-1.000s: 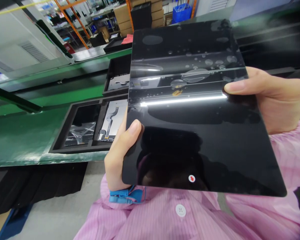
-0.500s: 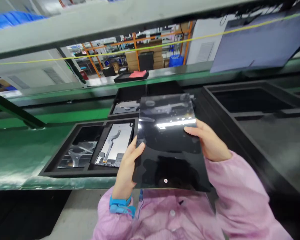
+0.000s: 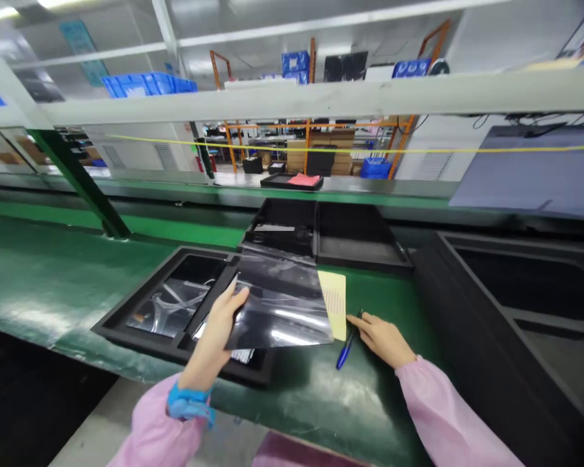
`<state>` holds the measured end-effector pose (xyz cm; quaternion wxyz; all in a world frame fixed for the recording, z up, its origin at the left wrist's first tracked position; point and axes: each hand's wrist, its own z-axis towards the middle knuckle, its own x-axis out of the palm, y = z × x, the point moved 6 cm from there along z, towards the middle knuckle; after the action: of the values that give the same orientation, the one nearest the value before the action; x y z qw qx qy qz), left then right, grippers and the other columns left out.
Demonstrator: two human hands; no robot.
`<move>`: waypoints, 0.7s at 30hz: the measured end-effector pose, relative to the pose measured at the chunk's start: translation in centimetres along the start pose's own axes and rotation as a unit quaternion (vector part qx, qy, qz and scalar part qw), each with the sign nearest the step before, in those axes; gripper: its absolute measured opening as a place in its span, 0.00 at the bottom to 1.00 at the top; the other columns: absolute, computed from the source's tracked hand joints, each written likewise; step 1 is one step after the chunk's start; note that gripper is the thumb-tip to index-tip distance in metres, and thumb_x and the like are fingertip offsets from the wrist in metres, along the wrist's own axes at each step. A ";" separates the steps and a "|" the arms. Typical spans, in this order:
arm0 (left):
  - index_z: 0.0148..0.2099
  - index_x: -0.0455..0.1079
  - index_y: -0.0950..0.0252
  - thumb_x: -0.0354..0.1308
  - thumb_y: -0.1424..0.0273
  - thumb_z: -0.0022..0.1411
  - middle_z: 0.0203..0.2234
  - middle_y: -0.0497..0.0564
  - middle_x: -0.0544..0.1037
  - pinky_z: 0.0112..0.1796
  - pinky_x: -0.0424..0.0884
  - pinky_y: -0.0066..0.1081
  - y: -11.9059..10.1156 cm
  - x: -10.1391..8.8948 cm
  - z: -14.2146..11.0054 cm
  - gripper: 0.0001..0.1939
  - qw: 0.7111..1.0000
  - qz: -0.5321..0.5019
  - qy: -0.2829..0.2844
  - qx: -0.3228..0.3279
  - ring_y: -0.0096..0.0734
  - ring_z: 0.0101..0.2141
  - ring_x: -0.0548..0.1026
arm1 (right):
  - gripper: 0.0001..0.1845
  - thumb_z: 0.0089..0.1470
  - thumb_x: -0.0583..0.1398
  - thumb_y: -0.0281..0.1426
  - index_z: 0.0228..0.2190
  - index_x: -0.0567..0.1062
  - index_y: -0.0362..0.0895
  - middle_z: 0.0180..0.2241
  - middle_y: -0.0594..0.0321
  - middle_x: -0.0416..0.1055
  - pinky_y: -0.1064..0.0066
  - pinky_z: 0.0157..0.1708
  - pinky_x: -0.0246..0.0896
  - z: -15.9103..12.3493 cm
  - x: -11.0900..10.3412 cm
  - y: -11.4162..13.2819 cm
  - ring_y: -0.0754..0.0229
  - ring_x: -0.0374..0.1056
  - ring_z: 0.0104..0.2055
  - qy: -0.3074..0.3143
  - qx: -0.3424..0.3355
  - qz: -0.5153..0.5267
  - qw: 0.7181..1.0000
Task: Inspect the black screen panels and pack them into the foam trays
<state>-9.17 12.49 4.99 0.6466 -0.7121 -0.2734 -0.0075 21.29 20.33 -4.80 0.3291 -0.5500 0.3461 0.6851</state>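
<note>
My left hand (image 3: 221, 321) grips the left edge of a glossy black display panel (image 3: 282, 301), which is tilted above the foam tray and reflects the lights. On the green bench, my right hand (image 3: 382, 338) has its fingers closed about the upper part of a blue pen (image 3: 343, 355). A yellow printed slip (image 3: 338, 305) lies beside the pen, partly hidden by the panel. Below and left of the panel, a black foam tray (image 3: 114, 331) holds a dark screen (image 3: 168, 305) with clear film; the panel covers much of its right compartment.
Two black trays (image 3: 365, 261) stand behind the panel. At the right, a large black foam frame (image 3: 448, 311) rises from the bench. A green post (image 3: 80, 185) stands at the left. Farther back, a dark tray holds a red cloth (image 3: 304, 179).
My right hand has left the panel and moved down to the pen. The panel, now in my left hand alone, has shifted left and tilted, revealing the slip. The view has lifted.
</note>
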 end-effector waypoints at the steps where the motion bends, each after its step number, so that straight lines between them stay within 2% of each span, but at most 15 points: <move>1: 0.46 0.74 0.65 0.69 0.64 0.42 0.37 0.53 0.81 0.39 0.72 0.31 -1.3 0.0 0.6 0.25 1.000 -0.002 -0.002 0.007 0.43 0.41 0.78 | 0.23 0.54 0.47 0.23 0.45 0.74 0.48 0.35 0.57 0.71 0.73 0.29 0.63 0.1 0.1 -0.1 0.60 0.70 0.35 -0.017 -0.021 -0.014 1.000; 3: 0.43 0.75 0.65 0.69 0.66 0.41 0.35 0.52 0.81 0.35 0.72 0.29 -2.8 0.3 2.1 0.24 1.000 -0.012 0.001 0.014 0.40 0.37 0.79 | 0.24 0.52 0.46 0.21 0.43 0.74 0.48 0.34 0.58 0.72 0.74 0.26 0.62 0.3 0.1 0.0 0.61 0.70 0.32 -0.060 -0.060 -0.038 0.996; 5: 0.42 0.75 0.65 0.69 0.68 0.42 0.34 0.51 0.81 0.32 0.71 0.26 -3.0 1.2 3.9 0.22 0.999 -0.024 0.017 0.029 0.38 0.35 0.79 | 0.26 0.49 0.46 0.18 0.43 0.74 0.48 0.31 0.60 0.72 0.75 0.22 0.59 0.7 0.0 0.6 0.62 0.69 0.29 -0.106 -0.096 -0.054 0.988; 8: 0.40 0.74 0.66 0.69 0.66 0.43 0.34 0.53 0.81 0.30 0.70 0.26 -1.3 3.0 7.2 0.19 0.997 -0.037 0.041 0.052 0.37 0.34 0.79 | 0.23 0.44 0.47 0.16 0.34 0.75 0.47 0.24 0.64 0.70 0.74 0.17 0.54 1.1 -0.8 2.0 0.63 0.66 0.22 -0.166 -0.151 -0.056 0.973; 11: 0.39 0.73 0.67 0.69 0.63 0.45 0.34 0.55 0.81 0.32 0.71 0.29 1.7 4.9 10.1 0.20 0.995 -0.052 0.064 0.049 0.42 0.36 0.79 | 0.19 0.44 0.48 0.17 0.28 0.74 0.47 0.20 0.68 0.67 0.75 0.15 0.52 1.4 -3.9 2.7 0.66 0.64 0.18 -0.232 -0.175 -0.032 0.956; 13: 0.41 0.73 0.67 0.69 0.63 0.45 0.35 0.56 0.80 0.36 0.72 0.31 3.5 5.6 11.3 0.21 0.994 -0.060 0.077 0.042 0.44 0.39 0.78 | 0.18 0.50 0.50 0.20 0.33 0.74 0.49 0.25 0.68 0.71 0.77 0.21 0.60 1.8 -8.2 2.0 0.65 0.69 0.25 -0.302 -0.151 -0.006 0.941; 15: 0.44 0.72 0.67 0.70 0.64 0.44 0.37 0.56 0.80 0.39 0.72 0.32 4.8 5.8 11.9 0.24 0.993 -0.067 0.086 0.036 0.44 0.40 0.78 | 0.14 0.55 0.52 0.25 0.39 0.73 0.48 0.36 0.63 0.74 0.74 0.33 0.68 2.4 -14.7 0.3 0.62 0.72 0.36 -0.403 -0.088 0.023 0.911; 16: 0.45 0.71 0.67 0.70 0.64 0.44 0.38 0.57 0.80 0.40 0.71 0.33 5.3 5.7 12.1 0.25 0.993 -0.068 0.087 0.032 0.44 0.41 0.78 | 0.11 0.57 0.52 0.27 0.37 0.73 0.46 0.38 0.61 0.74 0.72 0.34 0.68 2.7 -18.5 -0.9 0.61 0.72 0.37 -0.465 -0.046 0.040 0.883; 17: 0.46 0.71 0.66 0.70 0.64 0.44 0.39 0.57 0.80 0.41 0.71 0.33 5.6 5.5 12.1 0.27 0.993 -0.070 0.087 0.028 0.44 0.42 0.77 | 0.10 0.58 0.52 0.28 0.37 0.72 0.44 0.38 0.58 0.73 0.72 0.31 0.68 3.3 -22.5 -2.2 0.61 0.71 0.34 -0.519 0.001 0.054 0.853; 19: 0.48 0.70 0.66 0.71 0.64 0.43 0.41 0.57 0.79 0.43 0.71 0.33 6.1 5.1 12.1 0.29 0.994 -0.069 0.080 0.018 0.44 0.43 0.77 | 0.14 0.59 0.48 0.28 0.39 0.71 0.39 0.36 0.54 0.72 0.70 0.30 0.66 4.5 -30.3 -5.1 0.62 0.69 0.32 -0.612 0.101 0.061 0.782; 21: 0.49 0.70 0.67 0.71 0.65 0.42 0.42 0.57 0.79 0.44 0.70 0.32 6.3 4.7 11.9 0.30 0.995 -0.068 0.075 0.007 0.44 0.46 0.76 | 0.16 0.56 0.47 0.23 0.39 0.73 0.35 0.38 0.49 0.72 0.64 0.43 0.62 6.6 -37.0 -7.8 0.61 0.68 0.39 -0.640 0.183 0.050 0.745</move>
<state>-6.70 25.20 -1.02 0.6685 -0.6845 -0.2719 -0.1030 30.92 27.53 31.70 0.5330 0.1060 0.1998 0.8153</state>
